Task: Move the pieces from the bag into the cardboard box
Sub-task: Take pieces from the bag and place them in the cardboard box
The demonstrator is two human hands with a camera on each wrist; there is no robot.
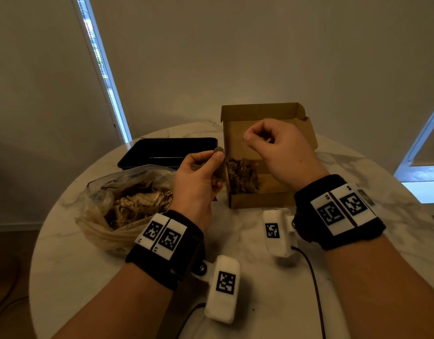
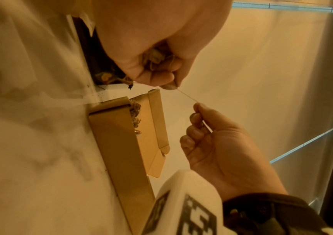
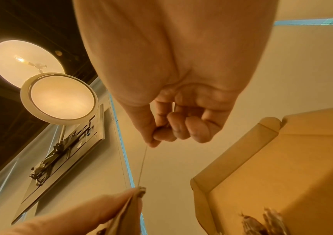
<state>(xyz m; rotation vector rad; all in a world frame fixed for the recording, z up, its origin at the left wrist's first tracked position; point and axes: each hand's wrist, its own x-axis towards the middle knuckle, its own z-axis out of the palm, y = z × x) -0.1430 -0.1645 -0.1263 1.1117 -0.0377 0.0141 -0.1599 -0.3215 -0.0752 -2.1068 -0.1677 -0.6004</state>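
Left hand (image 1: 199,178) raised above the surface (image 1: 260,277), between the bag (image 1: 118,204) and the box (image 1: 265,152). Its grip is closed on a brownish piece (image 1: 219,150): thumb and fingers curl round it, with the top of the piece poking out above the thumb tip. More brown material shows inside the curled fingers in the left wrist view; whether that is the same piece or a second one is hard to tell.

Right hand (image 1: 277,150) held over the open box, up and to the right of the left hand, the two hands near but apart. Its grip is a pinch: thumb and forefinger closed on a thin thread (image 2: 186,95), the other fingers curled into the palm. The thread runs taut from that pinch down to the piece at the left fingertips (image 3: 121,200); both wrist views show it as one straight line.

The bag lies open on the surface just left of the left wrist, with more dried pieces inside. The box sits just right of the left hand, lid flap up behind it. A heap (image 1: 241,174) of pieces already lies in the box by its left wall, directly below and beside the held piece.

A black tray (image 1: 167,152) lies beyond the left hand, touching or nearly touching the box's left side.
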